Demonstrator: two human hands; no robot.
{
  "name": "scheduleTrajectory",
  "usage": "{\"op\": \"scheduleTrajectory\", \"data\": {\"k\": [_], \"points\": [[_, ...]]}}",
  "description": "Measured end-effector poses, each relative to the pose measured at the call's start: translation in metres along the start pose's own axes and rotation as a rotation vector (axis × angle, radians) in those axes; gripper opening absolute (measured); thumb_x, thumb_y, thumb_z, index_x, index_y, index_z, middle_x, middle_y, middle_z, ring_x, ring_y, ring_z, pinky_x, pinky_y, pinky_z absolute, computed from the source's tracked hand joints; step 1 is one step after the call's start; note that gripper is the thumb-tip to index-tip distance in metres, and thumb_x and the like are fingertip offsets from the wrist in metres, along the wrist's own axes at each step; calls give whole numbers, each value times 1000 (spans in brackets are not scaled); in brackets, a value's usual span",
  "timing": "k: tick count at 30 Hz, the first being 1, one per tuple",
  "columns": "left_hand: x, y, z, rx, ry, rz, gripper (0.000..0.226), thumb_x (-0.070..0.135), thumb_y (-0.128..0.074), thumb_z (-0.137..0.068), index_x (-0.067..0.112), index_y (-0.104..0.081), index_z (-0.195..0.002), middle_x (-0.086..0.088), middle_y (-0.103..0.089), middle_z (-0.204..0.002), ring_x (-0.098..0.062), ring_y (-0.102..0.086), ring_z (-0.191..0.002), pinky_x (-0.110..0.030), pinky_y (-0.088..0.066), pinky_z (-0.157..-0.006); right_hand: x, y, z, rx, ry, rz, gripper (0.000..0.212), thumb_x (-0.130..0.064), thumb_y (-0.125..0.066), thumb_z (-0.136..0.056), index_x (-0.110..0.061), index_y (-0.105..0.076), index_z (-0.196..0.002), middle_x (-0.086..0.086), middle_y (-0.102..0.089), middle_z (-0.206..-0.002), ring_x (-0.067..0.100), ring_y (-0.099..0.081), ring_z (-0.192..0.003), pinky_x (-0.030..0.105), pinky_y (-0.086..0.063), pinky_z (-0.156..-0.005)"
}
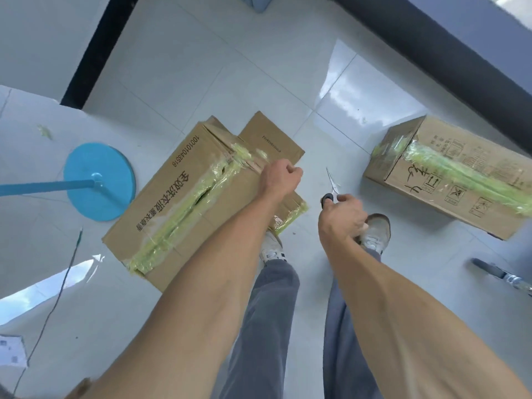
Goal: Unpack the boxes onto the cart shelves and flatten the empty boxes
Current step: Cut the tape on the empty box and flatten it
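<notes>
Left hand pinches tape on the flattened box; right hand grips scissors. Blades point beside the left grip: a slip could nick fingers.

The taped box lies on the floor, with a round stand base just beside its left edge. A second box lies well apart to its right. Between the two boxes, nearer the taped box, the scissors are held above the floor.
</notes>
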State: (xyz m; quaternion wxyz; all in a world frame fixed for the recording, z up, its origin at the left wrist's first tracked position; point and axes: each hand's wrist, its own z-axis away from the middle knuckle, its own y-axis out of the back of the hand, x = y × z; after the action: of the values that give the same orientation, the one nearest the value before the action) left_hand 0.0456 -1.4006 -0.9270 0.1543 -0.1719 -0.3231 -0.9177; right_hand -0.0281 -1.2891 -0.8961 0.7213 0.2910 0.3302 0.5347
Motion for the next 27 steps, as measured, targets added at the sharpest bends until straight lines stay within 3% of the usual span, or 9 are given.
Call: {"op": "scheduleTrajectory", "data": {"k": [2, 4, 7, 10, 16, 18, 21, 24, 27], "points": [[31, -34, 3, -351, 233, 301, 25, 31, -64, -87, 7, -67, -83, -8, -73, -81, -20, -66, -60, -26, -49, -58, 7, 19, -22, 21, 11, 8, 22, -29, -67, -89, -19, -67, -109, 9, -70, -97, 29, -61, -99, 34, -34, -92], [58, -70, 5, -524, 285, 369, 24, 31, -67, -85, 6, -70, -88, -9, -75, -85, -19, -65, -61, -24, -50, -58, 17, 39, -51, -7, 1, -33, 21, -28, -68, -89, -15, -66, -106, 9, -63, -90, 31, -62, -96, 32, -40, -83], [93, -118, 7, -511, 237, 348, 5, 15, -69, -76, 12, -67, -73, -6, -66, -72, -17, -55, -57, -21, -45, -54, 35, 66, -95, -70, 30, -71, 21, -21, -69, -88, -11, -70, -106, 9, -62, -87, 32, -65, -92, 28, -40, -70], [131, -162, 9, -491, 223, 278, 14, 8, -69, -74, 12, -60, -64, -6, -57, -65, -17, -47, -56, -22, -38, -50, 63, 95, -140, -126, 86, -54, 20, -20, -69, -89, -13, -71, -108, 8, -69, -100, 26, -66, -90, 26, -42, -68], [202, -250, -5, -464, 269, 262, 18, 10, -76, -81, 11, -60, -73, -4, -57, -62, -9, -48, -42, -23, -42, -51, 110, 140, -220, -175, 264, -91, 19, -10, -68, -88, -7, -71, -107, 2, -62, -107, 19, -63, -95, 19, -39, -76], [223, -277, -12, -393, 278, 282, 18, 1, -73, -80, 10, -59, -73, -5, -57, -62, -9, -48, -41, -27, -45, -56, 115, 151, -240, -175, 294, -136, 23, -9, -69, -87, -5, -72, -110, 7, -65, -114, 24, -64, -101, 26, -46, -87], [239, -301, -22, -366, 303, 362, 20, 2, -74, -83, 12, -58, -78, -2, -60, -64, -8, -49, -44, -22, -48, -52, 123, 158, -266, -175, 324, -200, 29, -9, -69, -87, -5, -72, -116, 10, -62, -131, 24, -59, -120, 24, -38, -103], [246, -314, -30, -404, 314, 379, 18, 7, -77, -85, 12, -60, -82, -2, -64, -67, -9, -53, -50, -20, -51, -53, 127, 168, -286, -279, 307, -304, 34, -8, -63, -88, -6, -70, -121, 6, -62, -128, 22, -56, -117, 27, -38, -104], [241, -304, -45, -255, 355, 405, 13, 9, -77, -86, 5, -65, -92, -3, -65, -72, -8, -54, -49, -22, -53, -57, 132, 174, -296, -291, 139, -481, 43, 1, -46, -88, -4, -67, -125, 4, -62, -132, 16, -55, -125, 19, -36, -106]]}}
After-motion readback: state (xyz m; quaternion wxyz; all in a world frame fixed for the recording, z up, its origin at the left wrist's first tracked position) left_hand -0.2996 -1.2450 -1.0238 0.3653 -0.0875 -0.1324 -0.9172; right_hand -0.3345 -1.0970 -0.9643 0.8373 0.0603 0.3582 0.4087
